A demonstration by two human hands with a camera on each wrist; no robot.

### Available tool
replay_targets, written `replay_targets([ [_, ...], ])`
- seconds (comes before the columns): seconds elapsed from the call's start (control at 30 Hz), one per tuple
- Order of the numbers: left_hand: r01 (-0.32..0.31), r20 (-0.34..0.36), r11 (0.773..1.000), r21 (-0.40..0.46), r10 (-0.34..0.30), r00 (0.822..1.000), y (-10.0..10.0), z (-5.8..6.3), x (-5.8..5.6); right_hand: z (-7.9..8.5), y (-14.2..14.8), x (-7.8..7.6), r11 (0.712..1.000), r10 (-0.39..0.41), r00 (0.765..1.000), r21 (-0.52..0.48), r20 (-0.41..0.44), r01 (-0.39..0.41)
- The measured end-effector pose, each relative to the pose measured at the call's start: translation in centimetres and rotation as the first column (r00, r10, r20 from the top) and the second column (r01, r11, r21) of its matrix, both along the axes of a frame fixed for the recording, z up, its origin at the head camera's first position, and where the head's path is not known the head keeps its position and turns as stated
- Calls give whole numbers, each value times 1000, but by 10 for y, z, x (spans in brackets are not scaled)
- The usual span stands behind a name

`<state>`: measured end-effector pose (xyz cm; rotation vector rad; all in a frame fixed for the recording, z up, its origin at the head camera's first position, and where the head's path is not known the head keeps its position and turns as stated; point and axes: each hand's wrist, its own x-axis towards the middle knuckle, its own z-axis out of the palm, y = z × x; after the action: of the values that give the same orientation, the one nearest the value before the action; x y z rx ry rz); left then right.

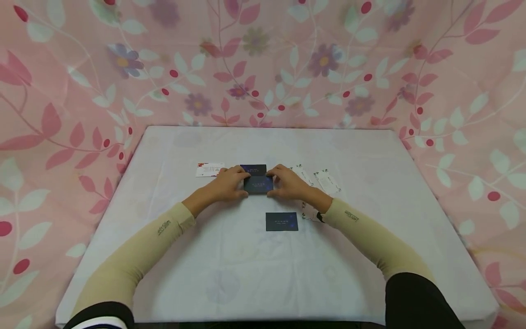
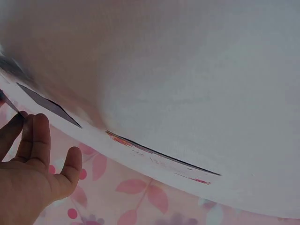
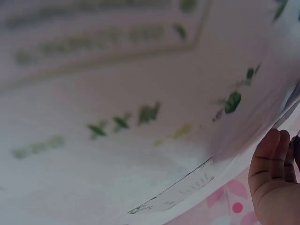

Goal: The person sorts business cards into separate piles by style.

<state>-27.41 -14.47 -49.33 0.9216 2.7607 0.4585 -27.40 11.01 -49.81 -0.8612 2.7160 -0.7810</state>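
Both hands hold one dark blue card (image 1: pixel 259 185) by its two short ends, slightly above the table. My left hand (image 1: pixel 228 184) pinches the left end and my right hand (image 1: pixel 289 183) pinches the right. Just behind it lies a second dark card (image 1: pixel 253 169), its near part hidden by the held one. In the left wrist view, the left hand (image 2: pixel 37 164) has fingertips on a thin card edge; a dark card (image 2: pixel 49 104) lies beyond. The right hand (image 3: pixel 274 183) shows at the right wrist view's edge, its grip partly cut off.
A white card with red decoration (image 1: pixel 210 169) lies left of the left hand. Leaf-bordered white cards (image 1: pixel 327 182) lie to the right, one partly under the right forearm (image 1: pixel 309 211). Another dark card (image 1: pixel 281 221) lies nearer on the white-covered table (image 1: pixel 230 265). Floral cloth (image 1: pixel 263 64) hangs around.
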Motion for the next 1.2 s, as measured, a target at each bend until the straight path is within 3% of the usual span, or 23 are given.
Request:
replay_targets([
  [0.23, -21, -31, 999, -47, 20, 999, -2, 4, -17, -2, -8, -19, 999, -29, 1000, -27, -1, 29],
  [0.63, -89, 3, 992, -89, 90, 996, -7, 4, -46, 1, -28, -44, 993, -97, 995, 61, -26, 99],
  [0.77, -109, 22, 989, -103, 112, 993, -5, 3, -51, -2, -33, -49, 987, -122, 992, 106, -23, 124],
  [1.03, -92, 31, 988, -122, 97, 995, -2, 2, -57, -6, -35, -49, 978, -165, 986, 128, 3, 164],
  [1.2, -80, 71, 988, -131, 90, 993, -1, 2, -62, -6, -33, -52, 980, -151, 988, 138, 27, 146],
])
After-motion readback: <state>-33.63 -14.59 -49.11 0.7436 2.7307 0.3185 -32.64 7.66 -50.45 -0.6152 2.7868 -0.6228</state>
